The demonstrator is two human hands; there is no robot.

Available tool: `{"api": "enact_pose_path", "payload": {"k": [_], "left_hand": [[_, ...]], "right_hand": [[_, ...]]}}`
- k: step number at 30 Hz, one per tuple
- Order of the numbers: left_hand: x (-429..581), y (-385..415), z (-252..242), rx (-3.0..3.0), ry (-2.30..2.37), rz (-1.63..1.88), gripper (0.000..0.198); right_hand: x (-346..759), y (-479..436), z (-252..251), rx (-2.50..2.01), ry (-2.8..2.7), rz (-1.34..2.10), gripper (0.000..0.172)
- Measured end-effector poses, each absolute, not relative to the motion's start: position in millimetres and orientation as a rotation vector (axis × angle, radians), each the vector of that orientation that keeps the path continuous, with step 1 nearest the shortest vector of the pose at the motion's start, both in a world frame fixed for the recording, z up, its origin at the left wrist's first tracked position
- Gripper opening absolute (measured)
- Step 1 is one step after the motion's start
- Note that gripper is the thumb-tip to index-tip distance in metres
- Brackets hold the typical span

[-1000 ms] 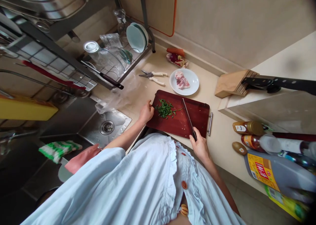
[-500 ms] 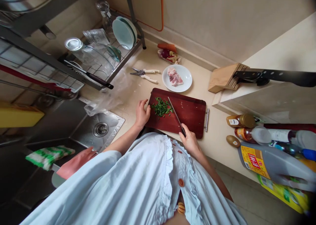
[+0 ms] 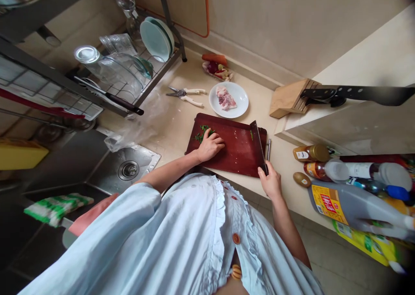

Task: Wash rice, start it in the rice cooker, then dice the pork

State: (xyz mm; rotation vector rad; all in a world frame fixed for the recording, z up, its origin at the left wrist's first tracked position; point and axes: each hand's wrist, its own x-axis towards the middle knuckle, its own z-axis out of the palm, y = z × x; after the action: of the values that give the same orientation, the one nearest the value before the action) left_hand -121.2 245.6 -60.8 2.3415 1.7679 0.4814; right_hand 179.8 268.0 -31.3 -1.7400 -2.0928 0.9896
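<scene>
1. The left hand (image 3: pixel 210 147) has come over the chopped greens (image 3: pixel 199 137); its grip I cannot tell.
2. Apart from it, the right hand (image 3: pixel 271 178), closed around the knife (image 3: pixel 258 146), has moved rightward; cutting seems paused.

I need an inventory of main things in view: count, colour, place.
Cutting board: 1, maroon, centre
Chopped greens: 1 pile, green, board's left
Held knife: 1, dark, board's right
Plate: 1, white, behind board
Meat: 1 portion, pink, on plate
Shears: 1, white-handled, beside plate
Knife block: 1, tan, plate's right
Bottles: several, mixed colours, right
Sink: 1, grey, left
Dish rack: 1, grey, upper left
Left hand: 1, over greens
Right hand: 1, holding knife
</scene>
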Motion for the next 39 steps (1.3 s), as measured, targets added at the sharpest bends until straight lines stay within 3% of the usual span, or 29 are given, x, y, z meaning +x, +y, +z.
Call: {"api": "enact_pose_path", "payload": {"k": [3,7,14,22,30,36,39], "left_hand": [[-125.2,243.1,-61.6,2.316,1.814,0.533,0.021],[-121.1,236.4,-62.0,2.324,1.858,0.589,0.022],[-125.1,225.6,-61.7,2.267,1.903,0.730,0.019],[-123.3,216.8,-49.2,2.159,1.944,0.848,0.016],[-115.6,219.8,-50.7,2.175,1.941,0.829,0.018],[-110.1,228.8,-46.6,2.191,1.902,0.777,0.020],[-105.8,237.8,-46.9,2.206,1.880,0.704,0.022]], "right_hand": [[192.0,278.2,-34.0,-1.870,-2.352,0.618,0.040],[177.3,265.7,-36.6,-1.929,-2.557,0.480,0.041],[152.1,239.4,-34.8,-1.569,-2.713,0.637,0.040],[185.9,298.2,-35.7,-2.022,-2.566,0.338,0.036],[170.9,260.0,-33.4,-1.684,-2.702,0.570,0.038],[179.7,271.5,-30.5,-1.900,-2.589,0.483,0.039],[178.1,262.3,-29.6,-1.792,-2.622,0.611,0.038]]}}
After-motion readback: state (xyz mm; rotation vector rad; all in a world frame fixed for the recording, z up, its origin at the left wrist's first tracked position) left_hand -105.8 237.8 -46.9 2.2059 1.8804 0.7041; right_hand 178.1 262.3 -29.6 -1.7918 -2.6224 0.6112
